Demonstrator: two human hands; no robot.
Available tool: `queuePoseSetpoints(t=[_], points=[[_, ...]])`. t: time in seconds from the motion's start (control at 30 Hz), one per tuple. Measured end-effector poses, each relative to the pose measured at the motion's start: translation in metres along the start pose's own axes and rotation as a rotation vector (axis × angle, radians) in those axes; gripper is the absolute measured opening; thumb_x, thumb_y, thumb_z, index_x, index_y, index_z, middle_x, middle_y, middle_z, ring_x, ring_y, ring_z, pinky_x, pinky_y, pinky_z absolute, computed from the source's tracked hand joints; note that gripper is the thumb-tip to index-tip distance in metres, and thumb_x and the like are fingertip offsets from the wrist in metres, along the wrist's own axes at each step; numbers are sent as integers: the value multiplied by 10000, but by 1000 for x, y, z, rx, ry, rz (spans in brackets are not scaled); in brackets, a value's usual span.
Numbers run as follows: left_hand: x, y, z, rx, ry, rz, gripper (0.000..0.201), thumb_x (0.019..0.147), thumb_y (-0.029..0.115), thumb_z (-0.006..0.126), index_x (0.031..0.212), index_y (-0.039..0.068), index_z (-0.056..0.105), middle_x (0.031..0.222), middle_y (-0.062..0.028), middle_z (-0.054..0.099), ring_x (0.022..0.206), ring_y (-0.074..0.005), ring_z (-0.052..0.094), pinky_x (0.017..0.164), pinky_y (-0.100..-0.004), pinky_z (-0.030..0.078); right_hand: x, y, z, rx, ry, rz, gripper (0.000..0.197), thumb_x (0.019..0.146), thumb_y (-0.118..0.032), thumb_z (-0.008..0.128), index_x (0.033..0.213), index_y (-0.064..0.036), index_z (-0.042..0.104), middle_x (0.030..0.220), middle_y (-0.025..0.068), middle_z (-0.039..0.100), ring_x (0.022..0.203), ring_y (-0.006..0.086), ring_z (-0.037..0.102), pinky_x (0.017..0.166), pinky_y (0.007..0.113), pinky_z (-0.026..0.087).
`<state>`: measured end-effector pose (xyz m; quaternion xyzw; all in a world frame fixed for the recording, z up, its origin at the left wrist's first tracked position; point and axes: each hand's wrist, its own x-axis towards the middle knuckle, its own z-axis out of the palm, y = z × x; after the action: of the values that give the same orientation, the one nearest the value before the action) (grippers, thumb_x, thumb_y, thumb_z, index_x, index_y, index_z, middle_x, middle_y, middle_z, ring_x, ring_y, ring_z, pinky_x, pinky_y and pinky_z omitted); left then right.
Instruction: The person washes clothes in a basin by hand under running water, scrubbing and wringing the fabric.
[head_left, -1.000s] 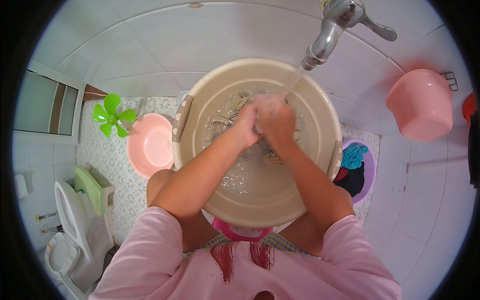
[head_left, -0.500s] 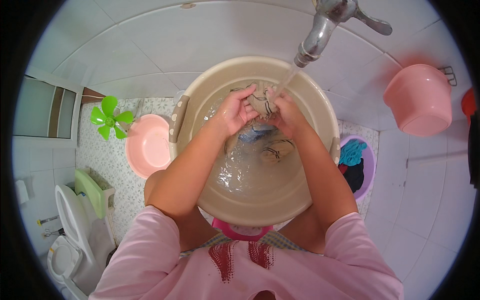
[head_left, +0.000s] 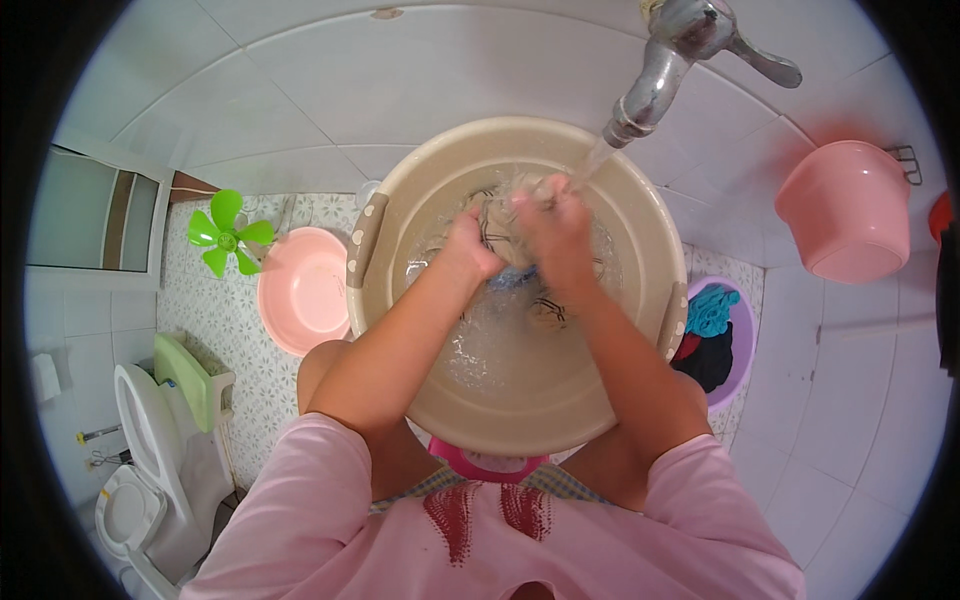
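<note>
A beige cloth with dark lines is bunched between my two hands at the far side of a large beige tub of water. My left hand grips its left part, fingers partly hidden by the fabric. Smeared by motion, my right hand is closed at the cloth's right side, under the stream from a metal tap. Below my hands, a blue piece of fabric and more of the dark-lined cloth lie in the cloudy water.
On the floor at left are a pink basin and a green fan. A toilet and green stool stand lower left. At right, a purple basin holds clothes, below a hanging pink bucket.
My right hand has moved up over the cloth and turned, now blurred. My left hand has shifted slightly right and lower and closed more around the fabric. Water still runs from the tap.
</note>
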<state>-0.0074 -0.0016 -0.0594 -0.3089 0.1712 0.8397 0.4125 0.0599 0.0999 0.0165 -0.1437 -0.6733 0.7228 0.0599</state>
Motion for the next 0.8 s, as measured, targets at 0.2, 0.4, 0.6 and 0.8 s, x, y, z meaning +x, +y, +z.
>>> queuePoseSetpoints(t=[0.2, 0.4, 0.6, 0.8], points=[[-31, -40, 35, 376, -198, -89, 416, 884, 397, 426, 1106, 52, 495, 1054, -130, 552, 1009, -256, 520, 886, -401, 425, 11, 16, -9, -808, 287, -153, 303, 830, -308, 542, 890, -23, 460, 743, 168, 587, 766, 329, 586, 684, 413, 434], [-24, -16, 41, 405, -21, 31, 444, 898, 440, 390, 1082, 62, 533, 992, -117, 591, 921, -237, 572, 816, -388, 463, 1, 20, 2, -774, 382, -120, 279, 813, -298, 537, 846, -29, 469, 720, 187, 576, 748, 369, 567, 660, 432, 424], [7, -12, -6, 87, -814, -390, 582, 846, 562, 400, 1144, 75, 512, 1054, -124, 585, 927, -282, 569, 792, -429, 459, -11, 31, 31, -915, 238, -338, 205, 776, -232, 554, 845, -40, 545, 740, 174, 584, 720, 354, 569, 639, 433, 427], [-38, -43, 51, 764, 97, 85, 547, 833, 532, 466, 1142, 82, 501, 1083, -88, 575, 966, -234, 559, 802, -370, 461, 22, 40, -34, -836, 451, -173, 198, 748, -218, 543, 816, -41, 598, 782, 164, 586, 723, 350, 564, 649, 456, 435]])
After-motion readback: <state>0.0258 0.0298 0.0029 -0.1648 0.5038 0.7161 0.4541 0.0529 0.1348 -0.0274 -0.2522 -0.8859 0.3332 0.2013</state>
